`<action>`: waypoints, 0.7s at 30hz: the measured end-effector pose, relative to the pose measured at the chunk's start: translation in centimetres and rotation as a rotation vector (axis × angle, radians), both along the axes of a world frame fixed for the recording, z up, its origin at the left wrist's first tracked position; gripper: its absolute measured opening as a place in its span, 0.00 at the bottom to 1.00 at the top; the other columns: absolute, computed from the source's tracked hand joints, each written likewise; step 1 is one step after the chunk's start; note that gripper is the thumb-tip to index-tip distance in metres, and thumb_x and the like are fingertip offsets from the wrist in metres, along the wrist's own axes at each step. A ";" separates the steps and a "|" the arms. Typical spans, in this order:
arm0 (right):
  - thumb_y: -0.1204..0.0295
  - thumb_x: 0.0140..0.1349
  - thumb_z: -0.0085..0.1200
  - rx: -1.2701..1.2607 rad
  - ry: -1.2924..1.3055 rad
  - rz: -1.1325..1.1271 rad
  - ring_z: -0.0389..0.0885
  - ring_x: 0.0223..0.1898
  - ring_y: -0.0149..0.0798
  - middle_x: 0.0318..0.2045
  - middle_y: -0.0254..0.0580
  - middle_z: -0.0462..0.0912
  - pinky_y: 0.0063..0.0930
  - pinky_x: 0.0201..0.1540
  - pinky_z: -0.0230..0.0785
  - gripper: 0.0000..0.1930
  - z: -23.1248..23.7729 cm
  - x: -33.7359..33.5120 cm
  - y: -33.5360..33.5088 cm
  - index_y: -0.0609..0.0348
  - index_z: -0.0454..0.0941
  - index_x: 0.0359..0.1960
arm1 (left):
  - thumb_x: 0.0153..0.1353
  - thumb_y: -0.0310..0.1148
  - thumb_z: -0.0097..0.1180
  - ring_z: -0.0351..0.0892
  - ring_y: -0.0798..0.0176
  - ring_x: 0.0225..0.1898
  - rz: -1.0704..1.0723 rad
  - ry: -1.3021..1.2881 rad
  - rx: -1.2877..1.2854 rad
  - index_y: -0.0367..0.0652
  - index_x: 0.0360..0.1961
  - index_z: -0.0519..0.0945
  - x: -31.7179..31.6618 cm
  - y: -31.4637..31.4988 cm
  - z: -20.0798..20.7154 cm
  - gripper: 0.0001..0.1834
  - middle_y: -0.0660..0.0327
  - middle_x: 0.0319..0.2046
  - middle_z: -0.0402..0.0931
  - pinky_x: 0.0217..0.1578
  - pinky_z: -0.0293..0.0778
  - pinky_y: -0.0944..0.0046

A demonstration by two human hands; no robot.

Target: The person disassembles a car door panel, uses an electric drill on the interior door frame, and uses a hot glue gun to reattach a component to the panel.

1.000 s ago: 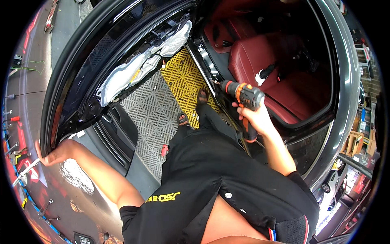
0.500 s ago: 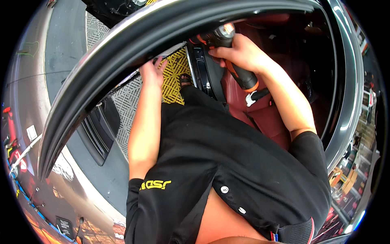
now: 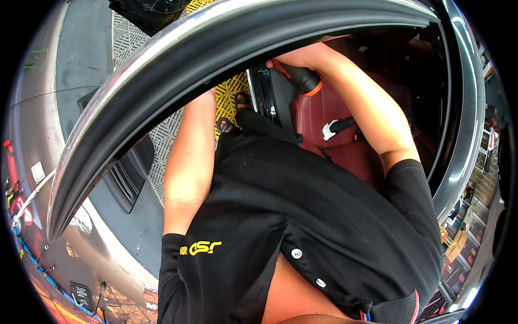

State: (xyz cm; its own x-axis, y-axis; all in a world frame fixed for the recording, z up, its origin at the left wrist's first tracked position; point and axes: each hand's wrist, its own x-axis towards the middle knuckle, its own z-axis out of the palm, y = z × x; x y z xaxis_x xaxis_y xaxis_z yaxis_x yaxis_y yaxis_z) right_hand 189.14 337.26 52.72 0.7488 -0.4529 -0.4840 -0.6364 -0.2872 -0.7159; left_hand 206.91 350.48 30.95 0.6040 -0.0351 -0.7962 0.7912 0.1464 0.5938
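My right hand (image 3: 303,56) grips a black and orange cordless drill (image 3: 302,80) inside the car's door opening. Only the drill's grip and orange-edged base show; its front end is hidden behind the curved black-sealed frame (image 3: 178,65). My left hand (image 3: 205,98) reaches up behind the same frame, farther left. Its fingers are out of sight, so what it touches cannot be seen.
Below my right forearm is a dark red car seat (image 3: 313,116) with a black and white item (image 3: 338,128) on it. A black door sill (image 3: 263,97) runs beside yellow floor grating (image 3: 226,102). Grey grating (image 3: 162,148) and a car door panel (image 3: 129,178) are at left.
Both hands have moved up and farther behind the frame. The drill's head and my left fingers, visible before, are now hidden. A second sandalled foot has come into view.
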 end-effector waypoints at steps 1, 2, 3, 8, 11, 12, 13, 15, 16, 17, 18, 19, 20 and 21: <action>0.60 0.60 0.62 -0.021 0.010 0.016 0.84 0.21 0.35 0.21 0.42 0.84 0.33 0.28 0.78 0.18 0.1 0.3 0.1 0.66 0.85 0.39 | 0.64 0.37 0.64 0.87 0.44 0.36 0.014 -0.057 0.031 0.30 0.58 0.64 -0.4 -0.2 -0.5 0.31 0.45 0.50 0.76 0.35 0.87 0.45; 0.59 0.60 0.62 -0.044 0.023 0.031 0.85 0.22 0.35 0.21 0.42 0.84 0.33 0.29 0.79 0.18 0.3 0.5 0.3 0.65 0.85 0.40 | 0.64 0.38 0.64 0.86 0.45 0.37 0.027 -0.112 0.060 0.30 0.58 0.65 -1.4 -0.7 -0.5 0.31 0.45 0.50 0.77 0.35 0.87 0.47; 0.59 0.60 0.62 -0.067 0.035 0.047 0.85 0.23 0.35 0.22 0.42 0.85 0.33 0.29 0.79 0.18 0.4 0.7 0.3 0.65 0.85 0.40 | 0.64 0.40 0.64 0.85 0.46 0.38 0.038 -0.120 0.074 0.30 0.57 0.65 -1.9 -1.0 -0.4 0.31 0.45 0.49 0.77 0.36 0.86 0.47; 0.58 0.61 0.62 -0.155 -0.141 0.046 0.84 0.22 0.34 0.21 0.40 0.84 0.31 0.28 0.78 0.18 -0.8 0.5 0.4 0.60 0.86 0.42 | 0.67 0.48 0.63 0.82 0.47 0.44 0.037 0.001 0.059 0.30 0.56 0.69 -2.6 -1.9 -1.9 0.32 0.48 0.48 0.77 0.40 0.85 0.46; 0.55 0.62 0.62 -0.024 0.011 -0.012 0.81 0.19 0.32 0.19 0.37 0.82 0.31 0.26 0.76 0.18 -2.3 0.8 -0.7 0.59 0.86 0.38 | 0.72 0.45 0.56 0.84 0.45 0.44 -0.030 0.000 -0.004 0.33 0.60 0.67 -2.3 -2.6 -2.4 0.28 0.48 0.52 0.76 0.40 0.87 0.47; 0.55 0.63 0.62 0.024 0.050 -0.006 0.81 0.19 0.32 0.19 0.36 0.82 0.30 0.25 0.76 0.17 -2.4 0.7 -0.9 0.58 0.86 0.37 | 0.73 0.43 0.53 0.84 0.44 0.44 -0.040 -0.010 -0.019 0.34 0.61 0.65 -2.3 -2.7 -2.0 0.26 0.47 0.53 0.75 0.40 0.88 0.48; 0.54 0.63 0.62 0.073 0.089 -0.001 0.80 0.18 0.32 0.19 0.36 0.82 0.30 0.25 0.76 0.18 -2.3 0.7 -1.1 0.58 0.86 0.36 | 0.74 0.40 0.51 0.85 0.44 0.44 -0.045 -0.056 -0.094 0.35 0.62 0.65 -2.5 -2.4 -2.4 0.24 0.47 0.54 0.75 0.39 0.89 0.49; 0.56 0.64 0.62 0.083 0.051 0.018 0.78 0.17 0.31 0.19 0.35 0.81 0.29 0.23 0.74 0.16 -1.9 0.8 -1.0 0.58 0.85 0.37 | 0.77 0.31 0.46 0.87 0.47 0.43 -0.020 -0.151 -0.142 0.36 0.60 0.67 -3.0 -2.0 -4.6 0.16 0.46 0.50 0.77 0.37 0.91 0.54; 0.57 0.65 0.62 0.085 0.030 0.032 0.78 0.17 0.30 0.19 0.35 0.81 0.28 0.22 0.73 0.16 -1.7 1.0 -0.9 0.58 0.85 0.37 | 0.77 0.30 0.46 0.87 0.47 0.43 -0.023 -0.162 -0.189 0.35 0.59 0.68 -2.7 -1.5 -5.9 0.15 0.47 0.49 0.78 0.38 0.91 0.54; 0.58 0.65 0.62 0.036 0.073 0.007 0.78 0.17 0.30 0.19 0.36 0.81 0.28 0.22 0.73 0.15 -1.3 1.8 -0.4 0.59 0.84 0.37 | 0.77 0.30 0.46 0.87 0.48 0.43 -0.035 -0.172 -0.235 0.35 0.59 0.69 -2.4 -1.3 -6.5 0.14 0.47 0.47 0.79 0.39 0.91 0.54; 0.59 0.65 0.62 0.033 0.058 0.006 0.78 0.17 0.30 0.19 0.36 0.81 0.28 0.21 0.73 0.14 -1.4 1.9 -0.4 0.59 0.84 0.38 | 0.77 0.29 0.46 0.87 0.49 0.43 -0.044 -0.183 -0.280 0.35 0.58 0.70 -2.2 -1.2 -7.1 0.13 0.47 0.46 0.80 0.39 0.91 0.54; 0.60 0.66 0.62 0.030 0.041 0.006 0.78 0.17 0.30 0.19 0.36 0.81 0.27 0.21 0.72 0.14 -1.6 1.9 -0.5 0.59 0.84 0.39 | 0.77 0.30 0.47 0.87 0.49 0.43 -0.050 -0.191 -0.281 0.35 0.57 0.71 -2.1 -1.0 -7.7 0.13 0.48 0.46 0.80 0.40 0.91 0.55; 0.61 0.66 0.62 0.067 -0.030 0.027 0.78 0.17 0.30 0.19 0.36 0.81 0.27 0.21 0.72 0.13 -2.3 1.1 -1.1 0.59 0.84 0.40 | 0.77 0.31 0.48 0.86 0.50 0.43 -0.056 -0.196 -0.286 0.35 0.57 0.72 -2.3 -1.2 -7.4 0.13 0.48 0.46 0.80 0.40 0.91 0.56; 0.60 0.66 0.61 0.085 -0.057 0.045 0.78 0.17 0.30 0.19 0.36 0.81 0.27 0.21 0.72 0.14 -2.9 0.8 -1.5 0.59 0.83 0.40 | 0.77 0.31 0.49 0.86 0.51 0.43 -0.060 -0.202 -0.290 0.36 0.57 0.73 -2.4 -1.3 -7.0 0.13 0.49 0.45 0.81 0.41 0.90 0.57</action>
State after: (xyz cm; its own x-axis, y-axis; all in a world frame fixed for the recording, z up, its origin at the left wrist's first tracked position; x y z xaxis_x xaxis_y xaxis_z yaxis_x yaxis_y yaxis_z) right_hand 189.99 335.78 49.78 0.7949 -0.3776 -0.4750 -0.5817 -0.2514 -0.7736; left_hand 204.53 349.19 23.92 0.7385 -0.2823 -0.6123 0.6741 0.2892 0.6796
